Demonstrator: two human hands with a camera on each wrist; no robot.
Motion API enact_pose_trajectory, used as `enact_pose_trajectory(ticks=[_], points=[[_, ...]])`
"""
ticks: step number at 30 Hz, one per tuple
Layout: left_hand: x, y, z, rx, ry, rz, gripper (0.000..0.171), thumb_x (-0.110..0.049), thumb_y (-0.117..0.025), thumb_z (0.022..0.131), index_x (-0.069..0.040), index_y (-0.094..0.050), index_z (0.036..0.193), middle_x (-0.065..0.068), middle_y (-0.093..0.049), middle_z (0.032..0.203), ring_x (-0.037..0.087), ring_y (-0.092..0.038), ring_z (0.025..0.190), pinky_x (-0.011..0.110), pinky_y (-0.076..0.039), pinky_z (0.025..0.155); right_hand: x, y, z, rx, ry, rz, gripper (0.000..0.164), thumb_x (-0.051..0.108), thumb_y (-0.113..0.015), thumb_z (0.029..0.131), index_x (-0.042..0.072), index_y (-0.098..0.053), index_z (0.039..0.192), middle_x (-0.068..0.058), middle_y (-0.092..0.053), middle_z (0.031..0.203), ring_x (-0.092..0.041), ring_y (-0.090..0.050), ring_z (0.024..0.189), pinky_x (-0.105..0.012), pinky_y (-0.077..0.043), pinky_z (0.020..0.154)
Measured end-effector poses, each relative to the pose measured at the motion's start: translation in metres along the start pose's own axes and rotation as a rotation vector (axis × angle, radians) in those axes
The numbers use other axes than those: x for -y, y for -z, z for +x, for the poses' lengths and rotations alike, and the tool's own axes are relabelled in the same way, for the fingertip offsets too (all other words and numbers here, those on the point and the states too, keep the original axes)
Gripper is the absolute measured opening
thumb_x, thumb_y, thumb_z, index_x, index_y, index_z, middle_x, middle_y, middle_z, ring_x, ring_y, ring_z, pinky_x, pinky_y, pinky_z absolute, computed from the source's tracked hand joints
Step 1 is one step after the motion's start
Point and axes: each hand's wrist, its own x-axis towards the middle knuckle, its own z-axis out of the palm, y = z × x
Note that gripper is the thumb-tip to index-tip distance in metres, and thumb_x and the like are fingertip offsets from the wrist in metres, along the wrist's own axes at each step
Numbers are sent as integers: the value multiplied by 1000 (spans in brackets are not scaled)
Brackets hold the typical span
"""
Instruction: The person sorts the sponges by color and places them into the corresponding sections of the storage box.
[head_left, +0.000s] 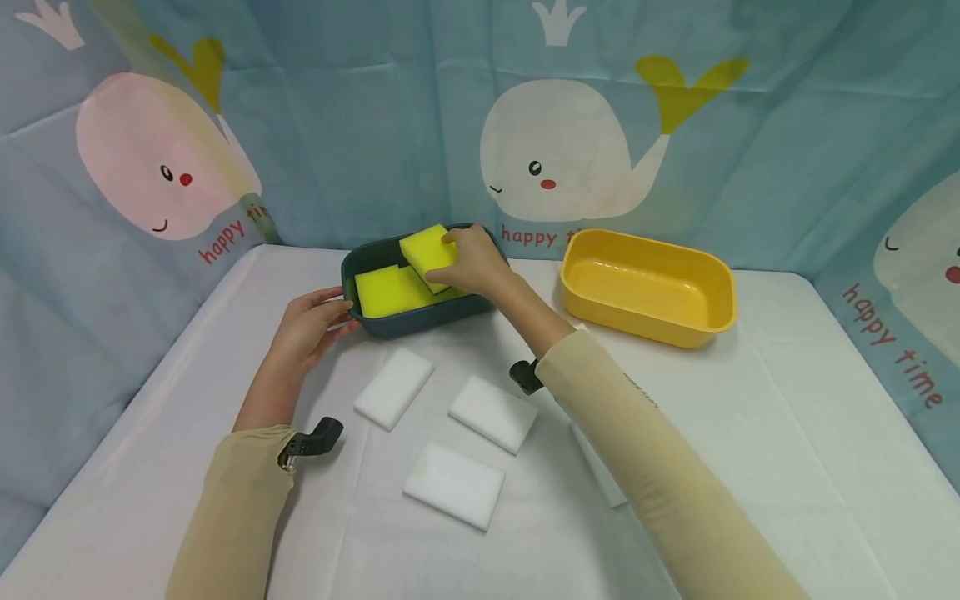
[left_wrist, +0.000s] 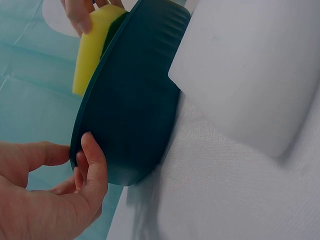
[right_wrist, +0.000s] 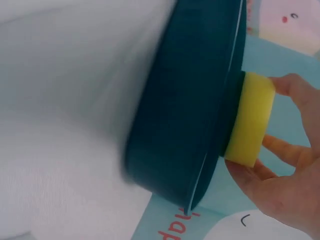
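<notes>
Along the far side hangs a blue curtain (head_left: 405,133) printed with whales, and before it spreads a white table (head_left: 757,467). Two beige sleeves (head_left: 652,450) reach in from the near side. Far on the table, to the right, stands a yellow tub (head_left: 645,323); left of it, apart, is a green tub (head_left: 431,318). The left hand (head_left: 307,329) grips the green tub's left end, thumb and fingers pinching the rim. The right hand (head_left: 477,265) reaches over the same tub, grasping a yellow sponge (head_left: 422,252) between thumb and fingers. On the near side of the tubs, white pads (head_left: 455,486) lie flat, three between the sleeves and another partly hidden by the right sleeve. The held sponge is tilted, dark green side down, above other sponges (head_left: 377,292) in the green tub; I cannot tell whether it touches them. Smallest are the black cameras (head_left: 322,435) at the cuffs.
</notes>
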Motion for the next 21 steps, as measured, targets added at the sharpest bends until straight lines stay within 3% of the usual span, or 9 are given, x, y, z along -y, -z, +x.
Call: enact_pose_trajectory(ticks=[12,21], points=[[-1,1,0,3,-3,10,60,-12,-51,110,3,-28,164,8,-48,130,10,-56,99,15,-59,82,4,-21,7,1,-66,-30,71,38,-76,96,4,-52,153,-16,-51,149,-27,-48,131,-38,-48,112],[0,1,0,1,-2,15,61,-11,-51,110,3,-28,164,5,-48,128,10,-56,99,15,-59,83,-3,-25,3,39,-19,-48,70,38,-76,97,5,-53,153,-17,-49,153,-29,-45,138,-39,-45,116]])
